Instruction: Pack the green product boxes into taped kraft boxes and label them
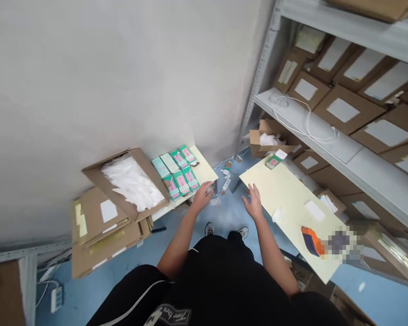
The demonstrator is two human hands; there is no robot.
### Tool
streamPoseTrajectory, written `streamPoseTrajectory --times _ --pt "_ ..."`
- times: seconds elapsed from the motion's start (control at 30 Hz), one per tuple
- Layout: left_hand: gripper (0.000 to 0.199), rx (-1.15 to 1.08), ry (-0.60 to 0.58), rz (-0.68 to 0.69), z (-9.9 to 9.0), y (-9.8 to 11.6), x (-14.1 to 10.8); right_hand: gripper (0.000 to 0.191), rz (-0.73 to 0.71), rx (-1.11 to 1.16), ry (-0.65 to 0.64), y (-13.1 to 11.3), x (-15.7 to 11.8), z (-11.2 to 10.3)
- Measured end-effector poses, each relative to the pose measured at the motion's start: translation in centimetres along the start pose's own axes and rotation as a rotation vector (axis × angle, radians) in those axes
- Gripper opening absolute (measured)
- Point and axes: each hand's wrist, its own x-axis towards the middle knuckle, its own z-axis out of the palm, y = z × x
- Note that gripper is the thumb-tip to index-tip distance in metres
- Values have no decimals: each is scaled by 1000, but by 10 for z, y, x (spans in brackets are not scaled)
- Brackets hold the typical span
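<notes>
My left hand (203, 196) hangs beside the edge of the left table (204, 172), its fingers curled around something small and clear that I cannot make out. Just left of it, several green and pink packages (182, 181) lie in rows on that table. My right hand (253, 203) is at the near edge of the right table (268, 190), fingers spread, with nothing in it. On the right table are one more green package (273, 161), a white paper (314, 210) and an orange and dark blue object (312, 242).
An open carton of white material (132, 183) stands left, above stacked cartons (98, 213). Shelves (313, 131) of labelled boxes line the right. An open carton (255, 144) sits behind the right table. A power strip (226, 185) and scraps lie on the blue floor.
</notes>
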Motion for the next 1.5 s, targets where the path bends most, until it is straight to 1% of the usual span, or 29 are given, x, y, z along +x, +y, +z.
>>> streamPoseTrajectory --times 0.1,0.17,0.23,0.3,0.4,0.53,0.63,0.77,0.9,0.97,1.03,1.1,1.2,1.3,1.37,1.43,1.5 --pt "45 3 108 -52 -44 -32 -25 71 -110 31 -60 -52 12 31" --pt "45 10 191 -86 -67 -48 -41 70 -194 56 -109 -86 20 48" --pt "45 27 278 -122 -86 -58 -59 70 -291 78 -161 -117 28 60" --pt "45 51 365 -154 -100 -62 -80 70 -382 96 -213 -145 35 71" --pt "44 78 479 -208 -115 -62 -119 69 -482 132 -290 -181 41 88" --pt "45 103 554 -306 -130 -62 -176 67 -555 226 -385 -218 34 117" --pt "46 123 608 -370 -140 -67 -214 68 -595 297 -457 -241 18 138" --pt "45 129 686 -424 -154 -76 -259 70 -660 340 -543 -275 -8 161" --pt "45 129 774 -462 -176 -96 -305 68 -738 342 -582 -318 -32 186" --pt "46 116 813 -482 -191 -113 -327 67 -767 333 -583 -342 -45 203" --pt "47 86 842 -496 -210 -136 -346 67 -778 322 -579 -366 -59 221" --pt "49 39 856 -501 -230 -163 -361 67 -772 310 -577 -388 -74 243" --pt "52 -59 847 -505 -264 -212 -376 67 -749 282 -586 -416 -101 281" --pt "54 -190 818 -529 -298 -263 -380 67 -715 207 -636 -439 -123 321" --pt "54 -279 792 -578 -318 -292 -377 69 -671 119 -699 -451 -133 346" --pt "56 -354 771 -658 -335 -315 -370 72 -620 12 -789 -463 -137 369" --pt "58 -394 767 -720 -347 -333 -361 76 -597 -94 -887 -475 -136 390"
